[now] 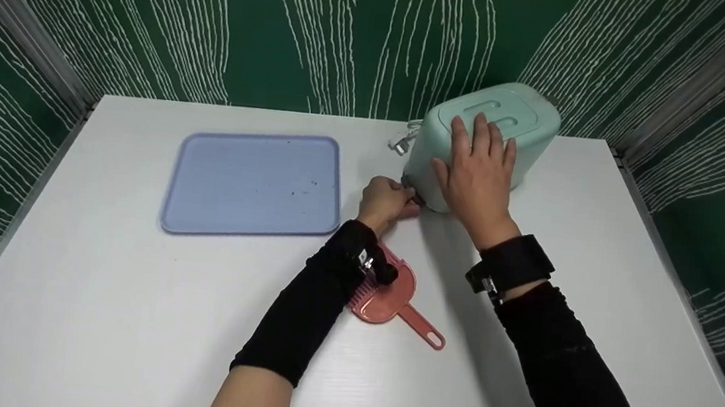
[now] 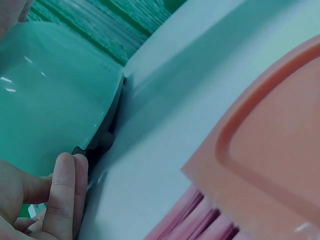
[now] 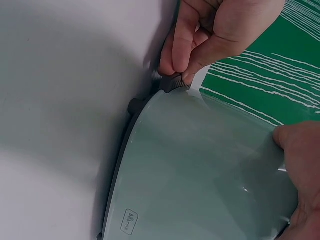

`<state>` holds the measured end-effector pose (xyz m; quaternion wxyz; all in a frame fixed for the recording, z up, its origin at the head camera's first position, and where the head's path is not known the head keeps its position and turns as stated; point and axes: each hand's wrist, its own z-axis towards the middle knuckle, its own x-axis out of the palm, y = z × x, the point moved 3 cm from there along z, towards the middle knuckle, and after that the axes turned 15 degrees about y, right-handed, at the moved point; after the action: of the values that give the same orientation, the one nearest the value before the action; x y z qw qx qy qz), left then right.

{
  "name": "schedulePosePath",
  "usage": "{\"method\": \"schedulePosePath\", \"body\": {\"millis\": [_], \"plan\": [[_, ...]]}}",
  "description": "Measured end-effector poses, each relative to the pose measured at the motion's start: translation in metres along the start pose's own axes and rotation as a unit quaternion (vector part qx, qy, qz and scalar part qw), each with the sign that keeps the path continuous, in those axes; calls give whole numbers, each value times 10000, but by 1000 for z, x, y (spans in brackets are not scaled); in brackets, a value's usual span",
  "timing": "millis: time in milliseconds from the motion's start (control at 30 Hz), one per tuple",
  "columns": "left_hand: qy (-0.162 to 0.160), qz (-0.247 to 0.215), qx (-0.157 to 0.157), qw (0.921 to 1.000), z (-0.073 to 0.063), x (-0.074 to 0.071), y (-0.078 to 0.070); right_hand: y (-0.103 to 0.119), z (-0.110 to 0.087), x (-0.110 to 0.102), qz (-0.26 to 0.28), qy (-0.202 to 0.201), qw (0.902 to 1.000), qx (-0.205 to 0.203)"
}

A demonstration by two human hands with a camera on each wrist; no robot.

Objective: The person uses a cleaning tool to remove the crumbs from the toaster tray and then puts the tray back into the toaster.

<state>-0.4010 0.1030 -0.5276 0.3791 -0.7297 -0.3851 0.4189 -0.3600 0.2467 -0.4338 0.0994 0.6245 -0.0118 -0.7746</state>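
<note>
A mint-green toaster [image 1: 431,147] with a cover over its top stands at the back right of the white table. My left hand [image 1: 386,200] pinches a black ridged tab [image 3: 174,83] low at the toaster's near-left end. The tab sits at the dark base, against the body. On the cover and near side of the toaster rests my right hand [image 1: 479,175], its fingers spread and mostly straight. The left wrist view shows the left fingertips [image 2: 64,172] on the tab, with part of the tab hidden behind them.
A blue tray [image 1: 251,186] with small dark crumbs lies at the left. Beneath my left wrist are a red dustpan [image 1: 393,299] and a pink-bristled brush [image 1: 362,293], partly covered. A white cord with its plug [image 1: 401,146] lies beside the toaster. Green walls stand behind the table.
</note>
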Motion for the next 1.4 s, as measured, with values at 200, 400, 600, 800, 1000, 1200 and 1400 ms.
{"method": "schedulePosePath", "body": {"millis": [200,400,600,800,1000,1200,1400], "plan": [[77,-316,49,9995,1,-1,1,0,2,0,-29,34,10000,15],[496,-834,199,9951,1,-5,3,0,2,-1,2,201,9998,41],[515,-672,207,9962,0,-6,3,1,2,-2,-26,393,9992,94],[315,-482,165,9982,0,-6,2,1,2,-4,-11,343,9994,58],[198,-199,179,9994,0,-3,1,0,0,-3,-17,-2,9999,-105],[208,-407,175,9988,0,4,2,-2,0,-2,20,194,9998,23],[57,-568,138,9983,1,5,1,0,1,-2,26,419,9991,57]]}}
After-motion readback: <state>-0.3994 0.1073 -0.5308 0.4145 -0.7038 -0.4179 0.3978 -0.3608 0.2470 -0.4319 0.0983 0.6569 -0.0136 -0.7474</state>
